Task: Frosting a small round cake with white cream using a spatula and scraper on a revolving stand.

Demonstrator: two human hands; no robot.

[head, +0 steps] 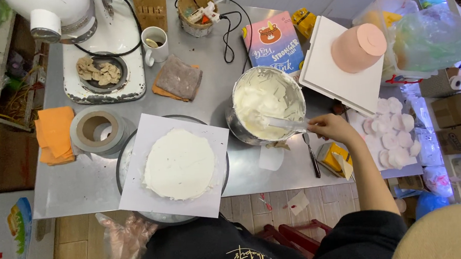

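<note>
The right hand [331,128] is closing around the handle of a white spatula [281,123], whose blade is lying in the cream inside the metal bowl [268,108]. The left hand [123,245], in a clear glove, is hanging half open below the edge of the steel table [79,181], holding nothing. The frosted cake [179,164] is sitting on white paper [142,192] over a turntable. Wooden floor planks [80,254] are showing under the table.

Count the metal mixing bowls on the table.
1: a metal bowl of white cream sits right of the frosted cake, where the right hand dips a spatula. The stand mixer's base holds none; others may be hidden.
</note>
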